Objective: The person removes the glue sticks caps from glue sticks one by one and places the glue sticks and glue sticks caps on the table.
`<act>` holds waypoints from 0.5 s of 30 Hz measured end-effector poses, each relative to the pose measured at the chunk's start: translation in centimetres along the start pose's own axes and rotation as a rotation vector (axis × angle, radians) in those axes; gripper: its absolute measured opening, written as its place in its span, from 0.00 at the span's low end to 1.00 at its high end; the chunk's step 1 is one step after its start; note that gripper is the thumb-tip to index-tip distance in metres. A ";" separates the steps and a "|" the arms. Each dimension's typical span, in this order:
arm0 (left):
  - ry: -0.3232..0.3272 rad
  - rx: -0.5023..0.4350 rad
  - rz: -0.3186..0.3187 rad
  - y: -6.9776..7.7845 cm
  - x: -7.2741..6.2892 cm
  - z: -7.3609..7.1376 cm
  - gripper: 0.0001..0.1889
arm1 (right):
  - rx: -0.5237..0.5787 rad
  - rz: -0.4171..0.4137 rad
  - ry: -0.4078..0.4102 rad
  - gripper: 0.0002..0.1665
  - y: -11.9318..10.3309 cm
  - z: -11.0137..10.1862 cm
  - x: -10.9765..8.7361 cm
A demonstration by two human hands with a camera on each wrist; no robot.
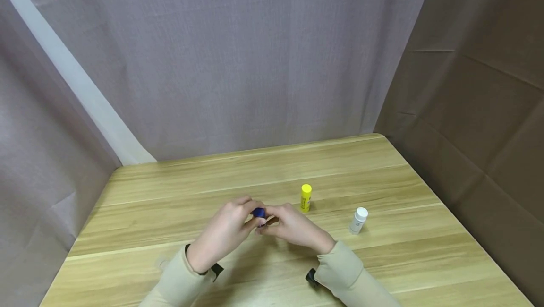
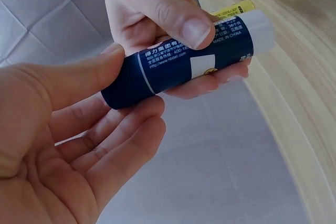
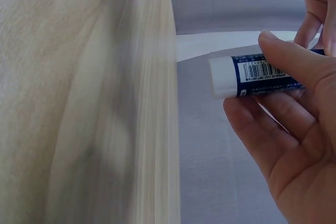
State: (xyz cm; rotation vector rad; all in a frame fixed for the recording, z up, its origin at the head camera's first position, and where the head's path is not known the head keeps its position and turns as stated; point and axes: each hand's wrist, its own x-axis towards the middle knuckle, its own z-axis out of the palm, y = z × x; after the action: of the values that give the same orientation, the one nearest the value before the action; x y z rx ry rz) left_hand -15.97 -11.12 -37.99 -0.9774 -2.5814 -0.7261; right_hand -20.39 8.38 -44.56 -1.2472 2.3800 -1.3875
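Both hands hold a dark blue glue stick (image 2: pixel 173 66) with a white base and printed label, raised over the table. My left hand (image 1: pixel 229 222) pinches its blue cap end between thumb and fingers. The right hand (image 1: pixel 293 226) grips the labelled body, thumb on top and fingers beneath. In the right wrist view, a barcode and the white base (image 3: pixel 224 77) show past the right thumb. Only the blue end shows between the hands in the head view.
Behind the right hand a yellow glue stick (image 1: pixel 305 198) stands upright on the wooden table (image 1: pixel 204 179). Farther right is a small white capped tube (image 1: pixel 359 220). Grey cloth (image 1: pixel 255 61) hangs behind the table, brown cloth (image 1: pixel 480 108) along its right side.
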 end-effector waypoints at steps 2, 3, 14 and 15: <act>0.013 0.009 -0.015 0.1 0.0 0.1 0.11 | -0.005 0.004 0.009 0.15 0.0 0.0 0.0; 0.019 0.011 -0.021 0.1 0.0 0.1 0.11 | -0.005 0.007 0.013 0.15 0.0 0.0 0.0; -0.028 -0.067 -0.023 -0.3 0.3 -0.2 0.12 | 0.006 0.015 0.006 0.11 0.1 -0.1 0.0; -0.036 -0.079 -0.013 -0.4 0.3 -0.2 0.13 | 0.002 0.012 0.002 0.11 0.1 -0.2 0.0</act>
State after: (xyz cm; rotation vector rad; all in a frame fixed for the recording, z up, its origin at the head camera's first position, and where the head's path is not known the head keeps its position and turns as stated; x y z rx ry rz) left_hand -16.42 -11.34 -37.82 -1.0071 -2.6102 -0.8262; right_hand -20.53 8.53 -44.48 -1.2290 2.3827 -1.3884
